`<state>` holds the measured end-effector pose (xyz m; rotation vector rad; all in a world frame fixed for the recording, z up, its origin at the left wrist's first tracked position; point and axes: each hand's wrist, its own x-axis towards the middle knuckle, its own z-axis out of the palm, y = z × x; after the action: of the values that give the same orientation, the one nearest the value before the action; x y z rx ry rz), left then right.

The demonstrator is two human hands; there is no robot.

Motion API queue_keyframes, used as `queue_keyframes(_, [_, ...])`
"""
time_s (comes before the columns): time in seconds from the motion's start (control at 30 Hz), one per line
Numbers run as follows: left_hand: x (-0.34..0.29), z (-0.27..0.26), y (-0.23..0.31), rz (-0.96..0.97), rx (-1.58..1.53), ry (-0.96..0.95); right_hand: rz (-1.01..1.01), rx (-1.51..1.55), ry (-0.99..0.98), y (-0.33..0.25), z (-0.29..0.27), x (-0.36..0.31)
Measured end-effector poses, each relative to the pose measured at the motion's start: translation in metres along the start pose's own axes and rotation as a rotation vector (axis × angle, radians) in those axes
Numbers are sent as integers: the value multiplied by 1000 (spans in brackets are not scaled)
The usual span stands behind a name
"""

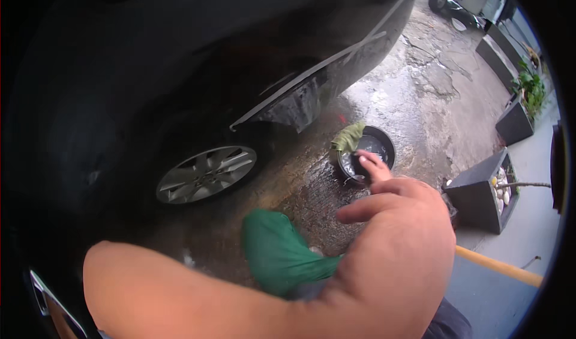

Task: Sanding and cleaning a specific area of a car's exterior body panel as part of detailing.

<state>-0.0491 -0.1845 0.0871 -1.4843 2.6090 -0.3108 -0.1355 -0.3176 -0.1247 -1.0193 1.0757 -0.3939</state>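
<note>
My right hand [402, 192] reaches over the near edge of a black round bucket [393, 150]. Its index finger points toward the bucket and the thumb stands apart, with nothing seen between them. Water with pale, foamy patches lies in the bucket. Over the left part of the rim hangs a wet-looking green cloth [350, 138], clear of my fingers. A bare bent limb [162, 285] fills the lower left; my left hand is not visible. Green fabric [282, 252] bulges up between that limb and my right arm.
A dark car [198, 57] takes up the left and top, its silver-spoked wheel [207, 174] near the bucket. Wet pavement [384, 102] surrounds the bucket. On the right stand a grey planter [474, 189] with white stones, a planter with leaves [516, 123] and a yellow bar [498, 266].
</note>
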Motion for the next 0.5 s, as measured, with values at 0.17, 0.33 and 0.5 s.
queue_keyframes(0.17, [42, 22, 28, -175, 195, -98, -921, -243, 311, 56, -65, 67])
queue_keyframes(0.33, [-26, 15, -60, -211, 85, 57, -35, 207, 272, 91, -39, 121])
queue_keyframes(0.5, [-120, -25, -142, -345, 493, 128, -597, 71, 168, 40, -45, 136])
